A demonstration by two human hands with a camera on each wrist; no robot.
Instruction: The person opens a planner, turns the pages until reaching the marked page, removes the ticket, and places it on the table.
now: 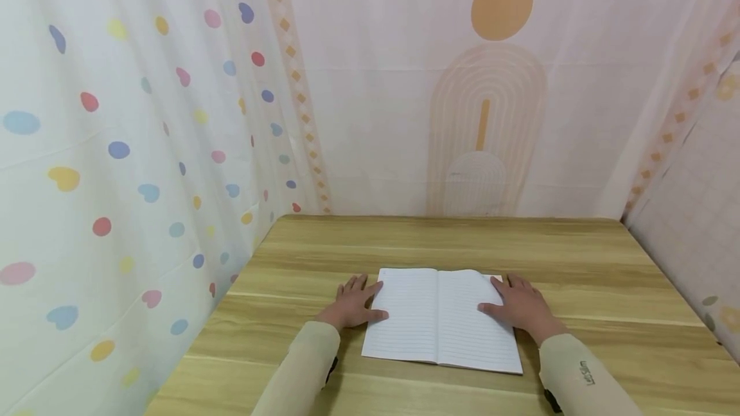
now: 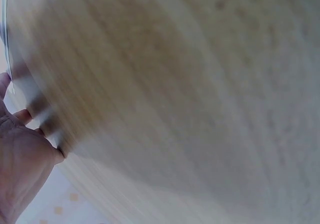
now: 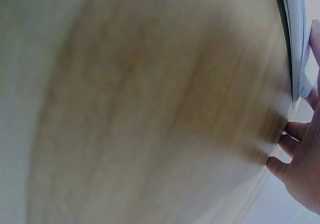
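The lined notebook [image 1: 437,323] lies open on the wood-grain surface [image 1: 370,242], between the two hands. The left hand [image 1: 351,307] is at the notebook's left edge, its fingers spread, with the thumb resting on the left page. The right hand [image 1: 523,307] is at the right edge, its fingers extended and its thumb on the right page; they do not seem to grip anything. The opening of the notebook looks done. Near its upper right corner the page curves slightly, so maybe some flattening is left. I see no handwriting on the lines.

white lined notebook [image 1: 405,329]; yellow-brown wood-grain table [image 1: 405,242]
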